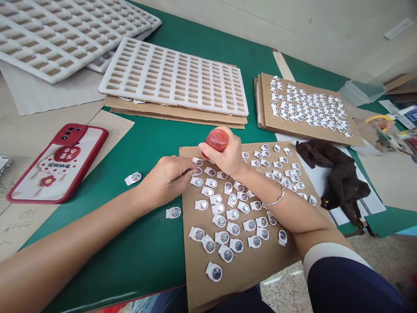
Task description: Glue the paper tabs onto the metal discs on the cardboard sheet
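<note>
My right hand [230, 150] is wrapped round a red translucent squeeze bottle [217, 141], held over the far left corner of a cardboard sheet [202, 291]. Its tip is hidden behind my fingers. My left hand [171, 176] is pinched closed on a slim metal tool [178, 177], possibly tweezers, at the sheet's left edge. Right at its fingertips lies a small white tabbed piece with a round metal disc [197, 162]. Many similar pieces [219, 221] are spread over the sheet. Two more, one a loose piece [133, 178], lie on the green table left of it.
A white slotted foam tray [176, 78] rests on stacked cardboard behind my hands, with more foam trays [65, 30] at the far left. A phone [58, 167] lies on the left. On the right are another loaded cardboard sheet [265, 87], a dark cloth [342, 178] and yellow-handled scissors [379, 117].
</note>
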Demonstrator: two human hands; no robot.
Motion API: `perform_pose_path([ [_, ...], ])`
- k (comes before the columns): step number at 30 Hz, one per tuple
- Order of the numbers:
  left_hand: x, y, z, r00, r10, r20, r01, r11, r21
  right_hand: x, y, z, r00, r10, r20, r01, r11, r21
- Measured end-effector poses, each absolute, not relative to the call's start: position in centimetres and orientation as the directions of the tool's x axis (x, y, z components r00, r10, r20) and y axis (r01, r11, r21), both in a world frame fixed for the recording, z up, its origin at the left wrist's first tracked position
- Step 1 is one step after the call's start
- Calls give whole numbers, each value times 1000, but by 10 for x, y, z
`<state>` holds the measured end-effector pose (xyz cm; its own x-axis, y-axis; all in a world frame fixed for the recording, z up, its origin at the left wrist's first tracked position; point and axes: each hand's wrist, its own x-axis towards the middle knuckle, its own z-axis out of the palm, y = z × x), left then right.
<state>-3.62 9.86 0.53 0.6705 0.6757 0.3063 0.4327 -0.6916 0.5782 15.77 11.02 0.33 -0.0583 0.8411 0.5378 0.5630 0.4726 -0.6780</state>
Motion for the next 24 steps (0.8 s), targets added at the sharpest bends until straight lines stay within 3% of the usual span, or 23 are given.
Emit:
perform_pose_path([
  [9, -41, 105, -1, 638, 718, 277, 395, -614, 683, 159, 109, 4, 102, 832, 545, 566, 402, -720],
  [24, -43, 105, -4, 637, 717, 281, 381, -611, 694, 159, 111, -3, 56, 843, 534, 560, 416, -716],
])
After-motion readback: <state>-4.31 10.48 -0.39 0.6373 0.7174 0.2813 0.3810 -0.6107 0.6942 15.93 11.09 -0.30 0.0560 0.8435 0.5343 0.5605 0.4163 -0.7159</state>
